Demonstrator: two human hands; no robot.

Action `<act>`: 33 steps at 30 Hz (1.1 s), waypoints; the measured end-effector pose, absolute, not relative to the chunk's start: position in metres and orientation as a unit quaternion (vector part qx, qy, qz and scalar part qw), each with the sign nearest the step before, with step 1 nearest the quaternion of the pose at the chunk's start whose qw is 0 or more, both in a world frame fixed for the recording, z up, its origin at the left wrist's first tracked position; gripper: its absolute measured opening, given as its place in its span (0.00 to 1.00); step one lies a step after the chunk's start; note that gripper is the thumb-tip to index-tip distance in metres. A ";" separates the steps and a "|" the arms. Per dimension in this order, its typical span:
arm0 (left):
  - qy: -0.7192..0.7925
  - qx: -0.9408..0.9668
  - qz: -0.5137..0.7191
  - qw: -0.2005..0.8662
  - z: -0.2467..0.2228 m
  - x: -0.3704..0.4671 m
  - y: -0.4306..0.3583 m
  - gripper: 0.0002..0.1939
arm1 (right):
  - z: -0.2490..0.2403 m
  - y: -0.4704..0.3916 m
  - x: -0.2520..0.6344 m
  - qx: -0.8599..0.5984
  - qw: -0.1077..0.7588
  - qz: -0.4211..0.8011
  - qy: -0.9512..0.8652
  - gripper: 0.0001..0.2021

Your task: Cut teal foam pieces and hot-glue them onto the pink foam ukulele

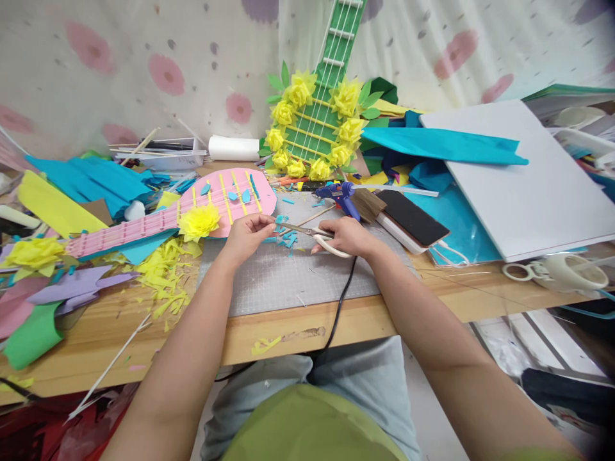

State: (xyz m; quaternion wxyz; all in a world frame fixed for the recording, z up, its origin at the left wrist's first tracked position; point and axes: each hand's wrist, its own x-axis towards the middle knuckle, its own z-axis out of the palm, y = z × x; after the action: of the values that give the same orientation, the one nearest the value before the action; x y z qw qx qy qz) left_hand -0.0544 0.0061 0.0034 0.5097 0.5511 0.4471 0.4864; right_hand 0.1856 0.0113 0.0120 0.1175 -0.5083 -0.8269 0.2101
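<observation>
Thumb and fingertips of the left hand press together, pinching a small blue piece at the scissors' tip. At its 3 o'clock, the right hand curls round the white handles of the scissors, whose blades point toward 9 o'clock; I cannot tell whether these are parted.

Take the scissors as the clock's centre. Directly beneath lies a gray cutting mat, with loose blue scraps near the blades at 8 o'clock. A pink paper guitar lies at 10 o'clock, bearing a yellow paper flower and blue leaf shapes. Yellow scraps spread between 8 and 9. At 12 o'clock a green paper guitar stands tilted, ringed with yellow flowers. The blue glue gun sits at 1 o'clock, and a dark-screened phone between 2 and 3. Toward 5, a black cable crosses the table's edge.
</observation>
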 end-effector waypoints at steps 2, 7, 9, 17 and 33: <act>0.450 0.546 0.488 0.512 0.003 -0.055 0.006 0.16 | 0.013 0.011 0.186 -0.509 0.118 0.210 -0.826 0.22; 0.449 0.546 0.491 0.509 0.002 -0.055 0.006 0.16 | 0.012 0.011 0.186 -0.506 0.123 0.208 -0.828 0.22; 0.447 0.548 0.492 0.508 0.002 -0.055 0.006 0.16 | 0.011 0.012 0.186 -0.505 0.122 0.206 -0.829 0.22; 0.445 0.537 0.504 0.510 0.002 -0.055 0.007 0.17 | 0.011 0.011 0.185 -0.509 0.112 0.203 -0.829 0.23; 0.457 0.538 0.507 0.495 0.001 -0.055 0.009 0.18 | 0.014 0.010 0.184 -0.514 0.106 0.196 -0.829 0.23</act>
State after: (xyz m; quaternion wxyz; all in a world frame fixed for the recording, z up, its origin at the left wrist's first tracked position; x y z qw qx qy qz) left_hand -0.0554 0.0091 0.0013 0.4951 0.5381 0.4569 0.5065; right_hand 0.1837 0.0095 0.0136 0.1059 -0.5139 -0.8285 0.1956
